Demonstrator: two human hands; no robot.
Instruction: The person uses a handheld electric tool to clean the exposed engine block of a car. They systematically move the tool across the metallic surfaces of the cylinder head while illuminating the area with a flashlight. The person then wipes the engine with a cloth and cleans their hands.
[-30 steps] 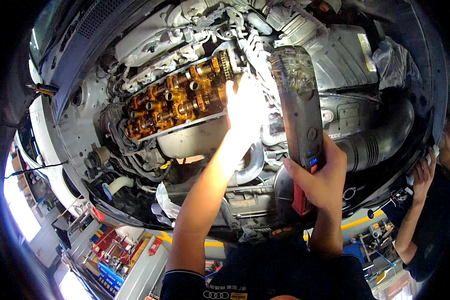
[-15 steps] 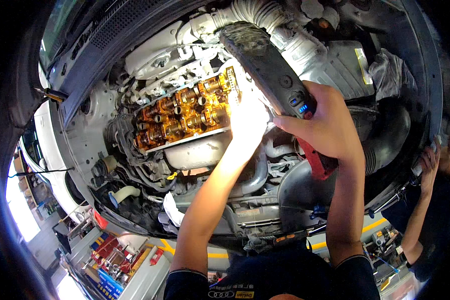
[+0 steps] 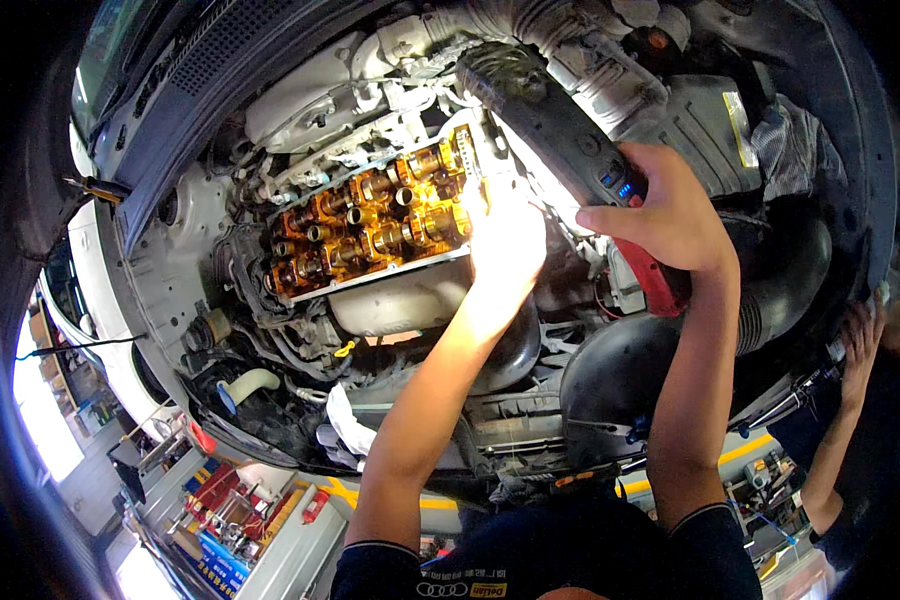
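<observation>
A black and red work light point(image 3: 570, 130) is gripped in my right hand point(image 3: 675, 210), its small blue indicators glowing beside my thumb. Its beam falls on the open engine top, where camshafts point(image 3: 375, 205) and oily golden-brown valve gear lie exposed. My left hand point(image 3: 507, 240) reaches to the right end of that cylinder head, by the timing chain point(image 3: 464, 150). Glare washes out its fingers, so I cannot make out their pose or anything between them.
A ribbed intake hose point(image 3: 515, 18) and a black box point(image 3: 705, 135) lie beyond the light. A striped cloth point(image 3: 795, 145) rests at the right. Another person's hand point(image 3: 858, 335) is by the car's right edge. A white cloth point(image 3: 348, 425) hangs at the front.
My right hand has moved the work light a little to the right and away from me. My left hand has shifted slightly right, still by the cylinder head's end.
</observation>
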